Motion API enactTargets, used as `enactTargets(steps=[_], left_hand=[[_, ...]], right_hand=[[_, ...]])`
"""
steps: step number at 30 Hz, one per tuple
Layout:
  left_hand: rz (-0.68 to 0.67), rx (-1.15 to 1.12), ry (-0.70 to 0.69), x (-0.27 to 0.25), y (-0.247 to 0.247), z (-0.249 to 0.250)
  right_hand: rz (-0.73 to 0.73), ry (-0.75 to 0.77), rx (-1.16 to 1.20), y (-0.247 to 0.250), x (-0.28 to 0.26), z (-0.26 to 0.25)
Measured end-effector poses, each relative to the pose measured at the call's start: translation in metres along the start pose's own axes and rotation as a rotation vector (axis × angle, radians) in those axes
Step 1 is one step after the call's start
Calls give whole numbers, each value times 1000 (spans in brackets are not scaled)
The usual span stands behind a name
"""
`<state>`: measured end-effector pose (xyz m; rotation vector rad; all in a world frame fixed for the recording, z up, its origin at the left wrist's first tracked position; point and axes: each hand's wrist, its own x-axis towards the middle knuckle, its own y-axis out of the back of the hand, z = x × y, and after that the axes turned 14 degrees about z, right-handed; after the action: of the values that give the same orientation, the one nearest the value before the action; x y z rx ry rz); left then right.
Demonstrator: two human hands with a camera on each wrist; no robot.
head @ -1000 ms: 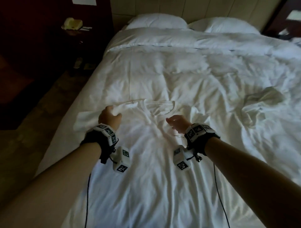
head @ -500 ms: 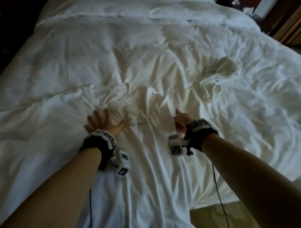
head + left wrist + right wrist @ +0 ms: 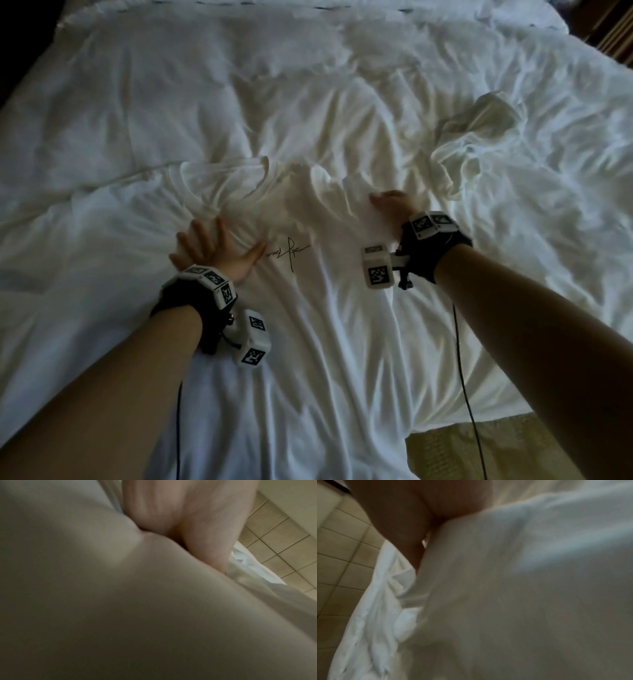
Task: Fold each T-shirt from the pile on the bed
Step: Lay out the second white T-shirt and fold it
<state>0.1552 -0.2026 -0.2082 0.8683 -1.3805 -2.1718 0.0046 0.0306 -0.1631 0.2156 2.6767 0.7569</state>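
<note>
A white T-shirt [image 3: 308, 308] with a small black signature print lies face up and spread on the bed, collar away from me. My left hand [image 3: 214, 248] lies flat on its left chest, fingers spread, just left of the print. My right hand [image 3: 388, 205] rests on the shirt's right shoulder area with its fingers stretched forward. In the left wrist view the left hand [image 3: 171, 513] presses into the cloth [image 3: 120, 601]. In the right wrist view the right hand [image 3: 411, 513] does the same on blurred fabric [image 3: 522, 601]. Neither hand holds anything.
A second white T-shirt [image 3: 479, 126] lies crumpled on the white duvet [image 3: 171, 102] to the right, beyond my right hand. The bed's near corner ends at the lower right, where yellowish floor [image 3: 445, 455] shows. Cables hang from both wrists.
A second ago my left hand gripped the shirt's left shoulder and my right fingers were curled by the collar. Both now lie flat on the shirt, and the right hand has slid forward.
</note>
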Motion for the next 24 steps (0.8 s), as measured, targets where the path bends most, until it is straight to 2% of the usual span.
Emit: enactTargets(steps=[3,5,11,15,18,21,24], left_hand=[[-4,18,3,0,0,1],[-5,25,1,1,-1,1],[2,30,8,1,-3,1],[21,19,6,1,-4,0],[14,31,7,2,-4,0],[11,33,7,3,-5,0],[9,33,10,4,-5,0]], right_hand=[[246,91,-25,26,18,4],[333,44,-61,37,28,19],[374,-57,-218,40,28,43],[280,-118,-78,36,33,32],[141,-206,-6,35,54,46],[-27,-343,47,40,41,49],[-74,-286,-65,48,32,48]])
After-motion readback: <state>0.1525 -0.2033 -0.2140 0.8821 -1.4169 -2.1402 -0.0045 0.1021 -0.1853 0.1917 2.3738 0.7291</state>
